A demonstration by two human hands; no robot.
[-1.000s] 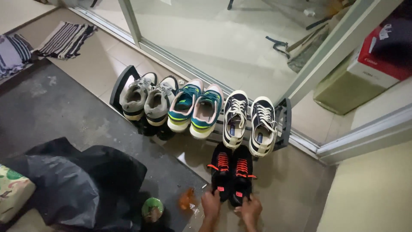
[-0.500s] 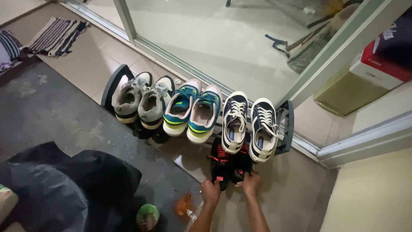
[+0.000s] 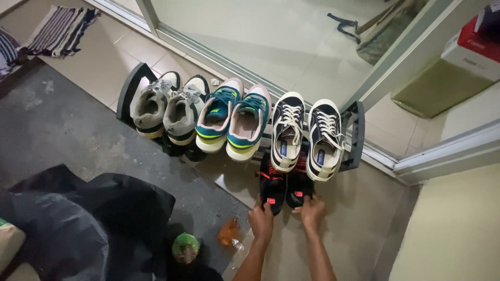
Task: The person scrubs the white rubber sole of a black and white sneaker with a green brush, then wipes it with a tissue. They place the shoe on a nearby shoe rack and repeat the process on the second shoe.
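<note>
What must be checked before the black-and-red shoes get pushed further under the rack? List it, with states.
1. Left hand on left black shoe heel: ok.
2. Right hand on right black shoe heel: ok.
3. Pair side by side, toes under the rack: ok.
4. Space behind them on the lower level: cannot tell, hidden by the navy sneakers.
5. Orange wrapper clear of the hands: ok.

The black shoes (image 3: 284, 190) lie half hidden under the navy sneakers (image 3: 304, 135) (toes unseen); fingertip contact unclear.
</note>
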